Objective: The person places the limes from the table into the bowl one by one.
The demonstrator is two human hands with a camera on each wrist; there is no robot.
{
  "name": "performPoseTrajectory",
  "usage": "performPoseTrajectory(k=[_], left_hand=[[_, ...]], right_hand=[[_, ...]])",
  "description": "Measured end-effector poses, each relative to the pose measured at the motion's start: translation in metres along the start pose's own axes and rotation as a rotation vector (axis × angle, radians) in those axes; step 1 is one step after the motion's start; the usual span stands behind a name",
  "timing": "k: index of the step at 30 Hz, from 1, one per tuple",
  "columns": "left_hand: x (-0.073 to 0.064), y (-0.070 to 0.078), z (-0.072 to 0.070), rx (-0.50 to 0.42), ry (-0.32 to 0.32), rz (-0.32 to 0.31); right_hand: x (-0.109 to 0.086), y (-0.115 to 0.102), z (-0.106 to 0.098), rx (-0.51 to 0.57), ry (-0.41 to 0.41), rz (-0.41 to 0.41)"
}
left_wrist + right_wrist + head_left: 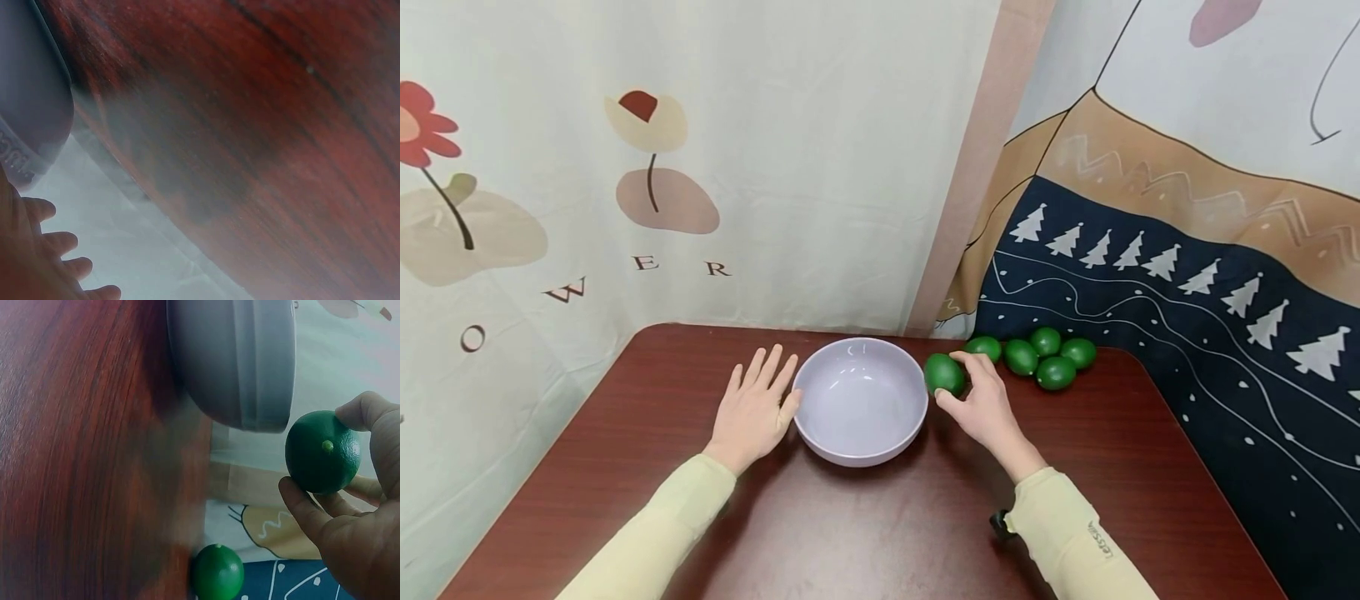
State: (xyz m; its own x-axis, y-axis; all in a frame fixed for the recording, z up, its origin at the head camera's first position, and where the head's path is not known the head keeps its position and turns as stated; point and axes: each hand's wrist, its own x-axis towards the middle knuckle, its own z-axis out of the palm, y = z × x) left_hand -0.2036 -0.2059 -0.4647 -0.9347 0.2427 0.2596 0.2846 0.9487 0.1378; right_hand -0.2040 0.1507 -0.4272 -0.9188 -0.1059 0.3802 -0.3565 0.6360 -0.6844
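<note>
A pale lavender bowl stands on the table, nothing showing inside it. Against its left side, my left hand has its fingers stretched out and apart, thumb at the rim. On the other side, my right hand pinches a green lime between thumb and fingers, close by the bowl's right rim. In the right wrist view, this lime is up at rim height, its pale stem end showing. The left wrist view catches the fingers below the bowl's side.
Several more limes lie grouped at the table's back right, just past the right hand. The dark red wooden table backs onto a printed white curtain and a navy cloth with trees on the right.
</note>
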Motion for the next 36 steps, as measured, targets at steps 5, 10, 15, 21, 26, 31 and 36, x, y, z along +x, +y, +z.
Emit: performPoseTrajectory(k=[5,10,15,21,26,31,36], left_hand=[[0.0,0.0,0.001,0.001,0.005,0.002],[0.0,-0.001,0.002,0.004,0.015,0.006],[-0.001,0.0,0.001,0.008,0.017,0.007],[-0.001,0.0,0.001,0.009,0.018,0.009],[-0.001,0.0,0.001,0.005,0.012,0.004],[0.0,0.0,0.001,0.011,0.02,0.007],[0.0,-0.001,0.001,0.01,0.015,0.008]], right_hand=[[0.0,-0.005,0.003,0.014,-0.019,-0.002],[-0.001,-0.008,0.007,0.024,-0.026,-0.021],[-0.001,-0.011,0.01,0.039,-0.033,-0.039],[-0.001,-0.017,0.014,0.053,-0.026,-0.071],[-0.001,-0.021,0.017,0.067,-0.043,-0.078],[-0.002,-0.025,0.019,0.079,-0.061,-0.072],[-0.002,-0.028,0.023,0.089,-0.076,-0.08]])
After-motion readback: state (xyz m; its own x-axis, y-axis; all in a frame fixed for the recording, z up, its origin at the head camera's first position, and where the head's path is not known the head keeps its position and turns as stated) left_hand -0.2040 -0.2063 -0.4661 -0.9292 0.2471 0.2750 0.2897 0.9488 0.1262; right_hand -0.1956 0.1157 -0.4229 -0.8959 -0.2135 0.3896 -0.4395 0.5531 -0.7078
